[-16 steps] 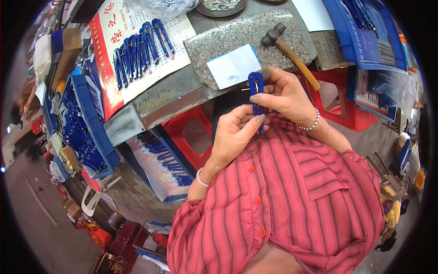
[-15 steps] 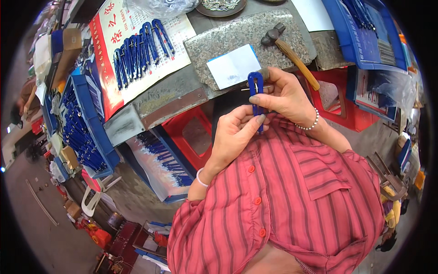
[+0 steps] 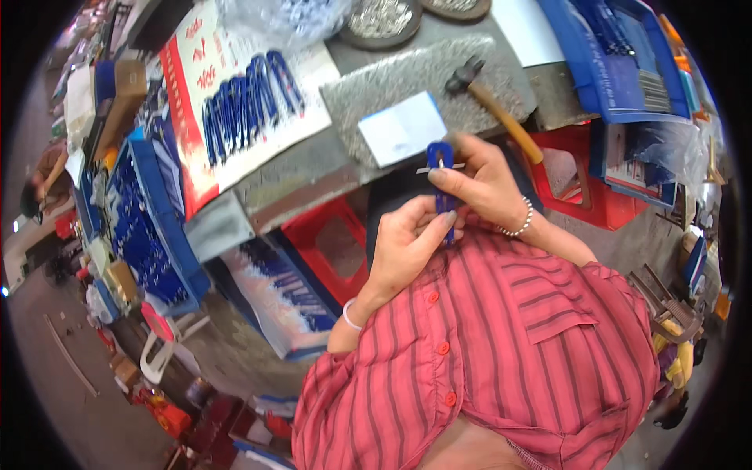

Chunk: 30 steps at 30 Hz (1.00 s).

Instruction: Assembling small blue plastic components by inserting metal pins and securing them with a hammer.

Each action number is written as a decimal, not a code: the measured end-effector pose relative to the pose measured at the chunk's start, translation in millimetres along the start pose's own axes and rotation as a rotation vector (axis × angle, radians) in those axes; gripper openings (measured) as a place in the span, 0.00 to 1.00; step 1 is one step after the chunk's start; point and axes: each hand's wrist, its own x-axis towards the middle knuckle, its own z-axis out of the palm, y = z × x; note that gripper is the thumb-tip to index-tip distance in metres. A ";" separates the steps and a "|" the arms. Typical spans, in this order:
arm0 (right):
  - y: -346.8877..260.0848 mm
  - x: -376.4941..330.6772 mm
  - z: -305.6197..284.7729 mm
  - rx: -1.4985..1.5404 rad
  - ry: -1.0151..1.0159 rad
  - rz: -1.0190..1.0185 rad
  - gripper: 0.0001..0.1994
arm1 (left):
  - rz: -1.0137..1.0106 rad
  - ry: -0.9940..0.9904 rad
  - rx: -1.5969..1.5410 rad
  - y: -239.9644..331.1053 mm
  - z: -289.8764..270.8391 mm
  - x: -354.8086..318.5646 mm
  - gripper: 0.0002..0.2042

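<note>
Both hands on it: left hand (image 3: 403, 243) pinching the blue plastic clip's (image 3: 442, 176) lower end, right hand (image 3: 478, 184) fingers clamped near its metal pin (image 3: 440, 168). Looks light, stiff; best gripped along its flat sides.

We saw a small workshop for hand assembly. A worn bench (image 3: 313, 168) carried a hammer (image 3: 489, 102), a stone slab (image 3: 415, 78) and dishes of small metal parts (image 3: 381, 19). Blue crates (image 3: 153, 227) full of the same blue pieces stood around, with red stools (image 3: 329, 243) under the bench.
</note>
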 end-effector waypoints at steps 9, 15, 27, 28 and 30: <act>11.5 2.7 18.3 -0.167 0.059 -0.209 0.14 | 0.052 0.055 0.014 -2.3 1.1 -8.8 0.04; 4.0 6.2 24.3 -0.188 0.067 -0.218 0.12 | 0.066 0.038 0.026 -6.4 -4.7 -9.5 0.05; 12.0 3.6 5.0 -0.108 -0.104 0.086 0.10 | -0.016 0.023 -0.127 -9.4 -4.8 -2.0 0.06; 16.1 5.1 -0.7 -0.145 -0.183 0.169 0.10 | -0.016 0.019 -0.144 -10.7 -5.1 -3.1 0.06; 10.1 3.9 3.8 -0.117 -0.231 0.209 0.10 | -0.034 0.029 -0.133 -10.6 -7.3 -4.4 0.07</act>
